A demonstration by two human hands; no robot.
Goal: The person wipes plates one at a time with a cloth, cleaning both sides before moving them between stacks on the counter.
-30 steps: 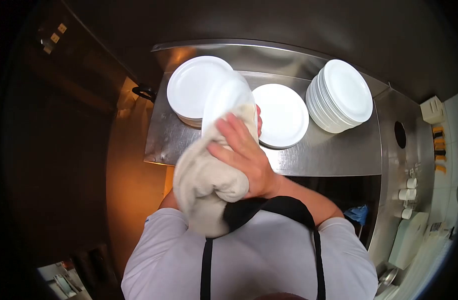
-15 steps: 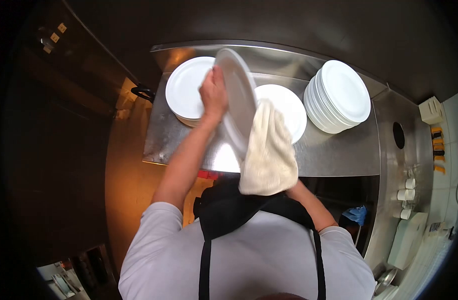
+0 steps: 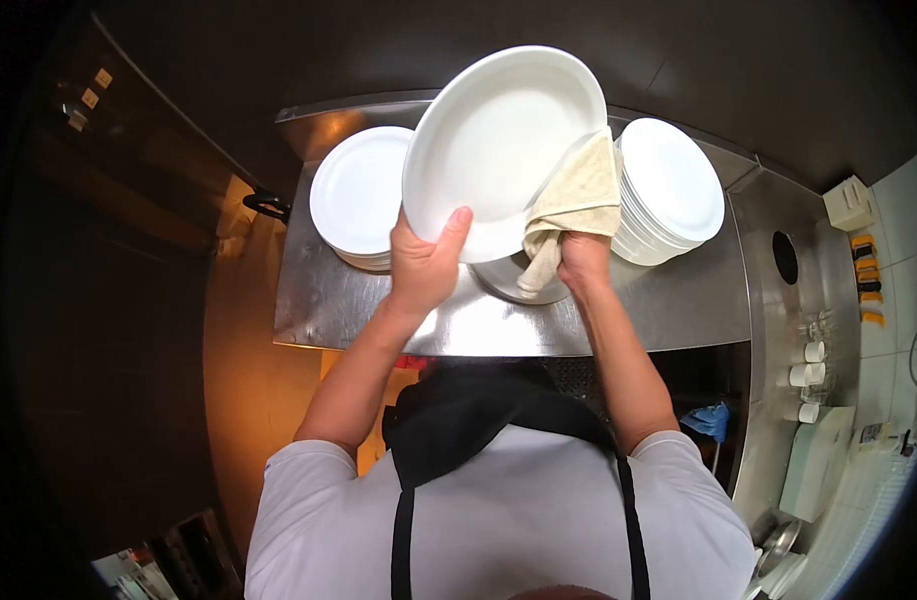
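Note:
My left hand (image 3: 425,265) grips the lower left rim of a white plate (image 3: 503,135), its thumb on the upper face. The plate is raised above the steel counter and tilted toward me. In my right hand (image 3: 586,262) is a cream cloth (image 3: 576,195), folded over the plate's right edge; the fingers behind it are partly hidden. Below the raised plate, another white plate (image 3: 503,280) shows only its near part. A stack of white plates (image 3: 360,190) stands left of my hands, and a taller, leaning stack (image 3: 675,180) stands to the right.
The steel counter (image 3: 338,315) has a raised back edge against a dark wall. At right, a side counter holds several white cups (image 3: 814,352), with glasses beside them. A blue cloth (image 3: 706,421) hangs below the counter. A black handle (image 3: 266,206) juts out at left.
The plate has swung from nearly edge-on to facing me and moved right and up. My right hand has risen with the cloth, from hanging low to the plate's right rim.

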